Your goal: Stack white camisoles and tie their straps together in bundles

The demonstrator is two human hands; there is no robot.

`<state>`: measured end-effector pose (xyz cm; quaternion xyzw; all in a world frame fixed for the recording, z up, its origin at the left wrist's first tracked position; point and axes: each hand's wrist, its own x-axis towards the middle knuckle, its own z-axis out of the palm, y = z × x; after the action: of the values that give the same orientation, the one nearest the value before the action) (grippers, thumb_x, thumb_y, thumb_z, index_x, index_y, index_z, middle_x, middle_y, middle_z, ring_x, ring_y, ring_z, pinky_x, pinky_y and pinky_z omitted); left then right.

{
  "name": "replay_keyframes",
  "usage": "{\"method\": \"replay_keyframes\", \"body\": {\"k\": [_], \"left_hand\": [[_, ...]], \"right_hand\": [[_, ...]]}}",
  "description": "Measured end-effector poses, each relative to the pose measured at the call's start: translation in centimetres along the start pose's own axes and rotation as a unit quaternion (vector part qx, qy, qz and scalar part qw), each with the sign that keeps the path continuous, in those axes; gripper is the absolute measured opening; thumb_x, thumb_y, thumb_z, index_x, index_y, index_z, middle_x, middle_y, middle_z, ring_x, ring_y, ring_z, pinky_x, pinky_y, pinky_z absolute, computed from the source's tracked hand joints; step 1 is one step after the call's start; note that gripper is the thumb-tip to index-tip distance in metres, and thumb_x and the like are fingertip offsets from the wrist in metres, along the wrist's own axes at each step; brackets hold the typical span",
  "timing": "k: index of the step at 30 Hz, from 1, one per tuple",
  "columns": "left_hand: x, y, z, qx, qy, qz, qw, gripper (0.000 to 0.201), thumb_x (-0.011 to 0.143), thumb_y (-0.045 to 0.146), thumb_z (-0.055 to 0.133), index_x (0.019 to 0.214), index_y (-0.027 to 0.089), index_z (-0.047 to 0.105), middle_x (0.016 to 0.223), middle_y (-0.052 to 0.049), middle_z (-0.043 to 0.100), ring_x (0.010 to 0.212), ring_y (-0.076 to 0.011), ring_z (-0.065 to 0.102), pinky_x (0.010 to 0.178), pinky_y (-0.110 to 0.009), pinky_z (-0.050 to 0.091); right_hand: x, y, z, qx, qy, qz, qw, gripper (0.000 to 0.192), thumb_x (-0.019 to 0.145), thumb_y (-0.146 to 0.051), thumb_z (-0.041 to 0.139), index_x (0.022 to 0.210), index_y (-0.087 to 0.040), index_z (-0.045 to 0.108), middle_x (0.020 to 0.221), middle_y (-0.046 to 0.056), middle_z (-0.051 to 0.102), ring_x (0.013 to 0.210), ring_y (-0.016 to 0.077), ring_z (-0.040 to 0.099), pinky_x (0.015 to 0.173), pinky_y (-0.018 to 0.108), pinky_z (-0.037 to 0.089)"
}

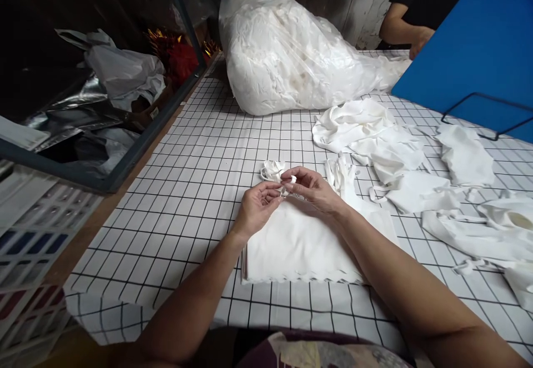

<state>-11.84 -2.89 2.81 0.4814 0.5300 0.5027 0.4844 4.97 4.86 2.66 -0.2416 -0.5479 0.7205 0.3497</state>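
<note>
A neat stack of flat white cloth pieces (pixel 308 246) lies in front of me, with bunched white cords (pixel 272 170) at its far left corner and a second white bunch (pixel 340 175) at its far right. Over the stack's far edge, my left hand (pixel 260 204) pinches a thin white cord (pixel 285 191) between thumb and fingers. My right hand (pixel 312 189) meets it there, thumb and forefinger closed on a small white end of the cord. The fingers partly hide how the cord runs.
Loose white cloth pieces (pixel 383 140) are scattered to the right on the checked tablecloth (pixel 166 212). A large clear plastic bag (pixel 291 51) of white material sits at the back. A blue panel (pixel 478 62) and another person's arm (pixel 400 29) are at the far right; a metal frame (pixel 137 140) edges the left.
</note>
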Motion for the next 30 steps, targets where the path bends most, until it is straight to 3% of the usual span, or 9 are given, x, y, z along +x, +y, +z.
{"method": "replay_keyframes", "body": {"k": [4,9,13,16,19,24,28,30], "left_hand": [[0.0,-0.1,-0.2,0.003,0.004,0.001,1.000,0.025,0.079,0.022,0.071,0.103,0.016,0.065,0.083,-0.004,0.070,0.077,-0.0143,0.067,0.072,-0.028,0.054],[0.1,-0.1,-0.2,0.011,-0.002,0.009,1.000,0.024,0.078,0.022,0.072,0.101,0.015,0.064,0.082,-0.004,0.068,0.073,-0.0124,0.064,0.067,-0.025,0.051],[0.0,-0.1,-0.2,0.022,-0.004,-0.005,1.000,0.025,0.078,0.022,0.073,0.100,0.015,0.063,0.079,-0.002,0.067,0.069,-0.0108,0.061,0.065,-0.023,0.049],[0.1,-0.3,-0.2,0.031,0.004,-0.017,0.999,0.025,0.077,0.022,0.073,0.099,0.015,0.062,0.079,-0.002,0.067,0.069,-0.0108,0.062,0.065,-0.023,0.049],[0.1,-0.5,-0.3,0.048,0.011,-0.015,0.999,0.026,0.078,0.022,0.073,0.101,0.016,0.062,0.080,-0.002,0.067,0.072,-0.0119,0.064,0.067,-0.024,0.050],[0.0,-0.8,-0.3,0.067,0.008,0.000,0.998,0.026,0.080,0.020,0.069,0.104,0.016,0.061,0.082,-0.002,0.067,0.076,-0.0131,0.066,0.070,-0.025,0.052],[0.0,-0.7,-0.2,0.081,0.015,-0.001,0.997,0.025,0.079,0.019,0.070,0.102,0.016,0.061,0.079,-0.001,0.066,0.073,-0.0124,0.066,0.065,-0.023,0.050],[0.0,-0.6,-0.2,0.085,0.018,-0.002,0.996,0.026,0.078,0.019,0.070,0.102,0.016,0.061,0.079,-0.001,0.066,0.071,-0.0118,0.065,0.064,-0.022,0.050]], "right_hand": [[0.1,-0.2,-0.2,0.012,-0.003,0.002,1.000,0.022,0.077,-0.030,0.079,0.092,-0.020,0.066,0.086,-0.001,0.061,0.075,0.0101,0.057,0.073,0.027,0.048],[0.3,0.0,-0.6,0.010,0.019,-0.005,1.000,0.028,0.074,-0.034,0.082,0.089,-0.020,0.063,0.085,-0.001,0.059,0.073,0.0112,0.055,0.070,0.027,0.048],[0.7,0.9,-1.7,-0.127,0.071,-0.012,0.989,0.029,0.081,-0.045,0.073,0.092,-0.021,0.064,0.081,0.000,0.057,0.067,0.0120,0.051,0.065,0.029,0.046],[0.7,1.0,-2.1,-0.345,0.122,-0.041,0.930,0.033,0.087,-0.050,0.064,0.100,-0.019,0.066,0.086,0.004,0.056,0.065,0.0136,0.049,0.065,0.032,0.045],[0.4,0.5,-1.5,-0.475,0.145,-0.108,0.861,0.034,0.090,-0.049,0.061,0.106,-0.019,0.069,0.092,0.007,0.052,0.074,0.0176,0.051,0.069,0.035,0.046],[0.2,0.1,-0.3,-0.570,0.120,-0.218,0.783,0.027,0.091,-0.045,0.060,0.100,-0.024,0.074,0.091,0.008,0.049,0.090,0.0241,0.049,0.082,0.042,0.042],[0.2,0.4,-0.2,-0.620,0.208,-0.199,0.730,0.023,0.091,-0.043,0.060,0.101,-0.027,0.074,0.100,0.009,0.049,0.096,0.0280,0.046,0.082,0.046,0.039],[0.1,0.4,-0.2,-0.619,0.255,-0.189,0.719,0.027,0.089,-0.044,0.061,0.107,-0.027,0.072,0.109,0.011,0.048,0.101,0.0300,0.045,0.084,0.048,0.038]]}}
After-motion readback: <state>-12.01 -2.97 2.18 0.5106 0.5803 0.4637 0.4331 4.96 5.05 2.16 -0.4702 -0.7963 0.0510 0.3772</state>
